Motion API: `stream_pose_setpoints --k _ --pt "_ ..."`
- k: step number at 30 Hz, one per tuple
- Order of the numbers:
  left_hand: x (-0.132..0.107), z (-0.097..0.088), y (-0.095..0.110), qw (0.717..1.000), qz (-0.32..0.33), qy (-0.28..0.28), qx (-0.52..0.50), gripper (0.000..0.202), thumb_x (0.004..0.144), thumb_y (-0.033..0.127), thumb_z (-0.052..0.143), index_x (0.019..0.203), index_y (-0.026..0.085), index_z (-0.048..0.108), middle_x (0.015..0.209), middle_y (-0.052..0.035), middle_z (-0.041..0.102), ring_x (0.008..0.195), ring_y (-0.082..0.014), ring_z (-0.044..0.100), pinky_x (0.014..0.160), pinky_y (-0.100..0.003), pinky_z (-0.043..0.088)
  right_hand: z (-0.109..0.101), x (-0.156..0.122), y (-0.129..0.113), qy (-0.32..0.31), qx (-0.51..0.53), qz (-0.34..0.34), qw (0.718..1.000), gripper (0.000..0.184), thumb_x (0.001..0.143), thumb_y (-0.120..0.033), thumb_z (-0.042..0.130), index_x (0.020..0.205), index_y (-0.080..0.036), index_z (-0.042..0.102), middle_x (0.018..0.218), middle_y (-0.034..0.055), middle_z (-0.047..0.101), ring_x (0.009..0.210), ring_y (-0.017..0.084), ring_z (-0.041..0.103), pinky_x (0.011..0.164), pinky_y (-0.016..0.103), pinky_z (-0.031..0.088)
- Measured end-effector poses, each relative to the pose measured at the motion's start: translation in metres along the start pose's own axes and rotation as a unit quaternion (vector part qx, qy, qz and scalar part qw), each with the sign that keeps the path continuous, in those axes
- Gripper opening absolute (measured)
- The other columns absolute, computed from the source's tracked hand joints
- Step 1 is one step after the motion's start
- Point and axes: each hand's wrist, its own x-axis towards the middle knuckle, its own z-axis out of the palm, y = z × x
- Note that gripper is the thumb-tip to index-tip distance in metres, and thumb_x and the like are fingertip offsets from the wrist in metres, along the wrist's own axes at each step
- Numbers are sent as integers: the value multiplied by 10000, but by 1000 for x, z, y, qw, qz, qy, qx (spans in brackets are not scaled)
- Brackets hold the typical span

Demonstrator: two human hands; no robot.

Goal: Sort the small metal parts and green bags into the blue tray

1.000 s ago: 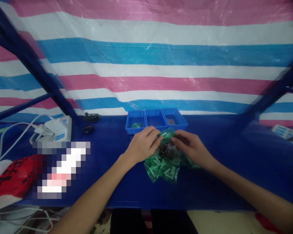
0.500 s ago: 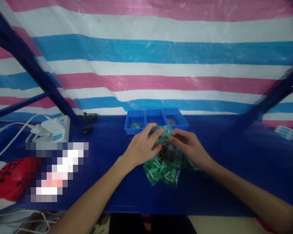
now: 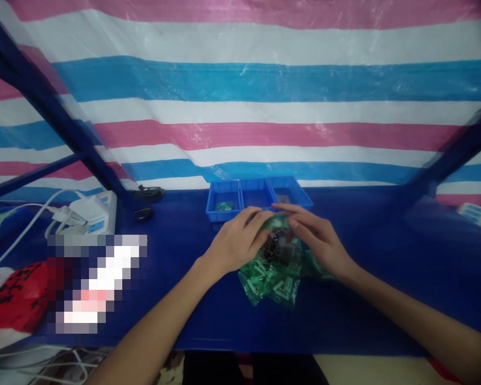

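Green packets lie heaped on a blue table, between a person's left hand and right hand, both curved close about an upper packet; whether either grips cannot be told. Behind sits a three-compartment tray.

The fingers and slim forearms are bare, the trousers probably black.

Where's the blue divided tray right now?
In the head view, the blue divided tray sits near centre at the back of the table, before the striped sheet, beyond the green packets.
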Motion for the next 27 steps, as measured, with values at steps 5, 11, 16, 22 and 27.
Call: stream_pose_setpoints --k 5,11,16,22,27 --pt "1 3 0 998 -44 21 -40 314 1073 328 374 1362 216 428 1071 -79 659 935 -216 663 789 -368 580 3 -2 3 -5 26 32 999 211 935 -401 613 946 -223 725 816 29 689 652 170 628 615 312 550" --pt "0 2 -1 997 -45 61 -7 381 1037 368 465 1393 239 416 1196 -107 573 942 -208 641 783 -362 574 7 -1 8 9 73 60 996 168 894 -364 665 977 -221 697 797 16 690 580 157 645 573 313 553" --pt "0 4 -3 999 0 27 17 523 919 371 653 1376 238 436 1332 -135 446 1052 -253 609 867 -423 579 4 0 8 25 96 56 994 155 887 -325 668 997 -219 692 898 32 720 603 143 637 594 314 555" --pt "1 5 -5 1000 -1 1 -1 437 974 71 388 1390 207 403 1320 -149 483 1169 -250 573 965 -429 539 4 -1 10 -2 99 48 994 250 896 -310 650 1132 -229 659 1043 79 730 979 246 691 621 301 552" --pt "0 9 -7 1000 8 10 12 333 1027 122 362 1337 205 446 1228 -121 573 1153 -239 593 954 -425 544 6 -1 14 17 -9 42 999 203 914 -357 638 1066 -227 678 998 60 708 897 215 660 706 329 543"
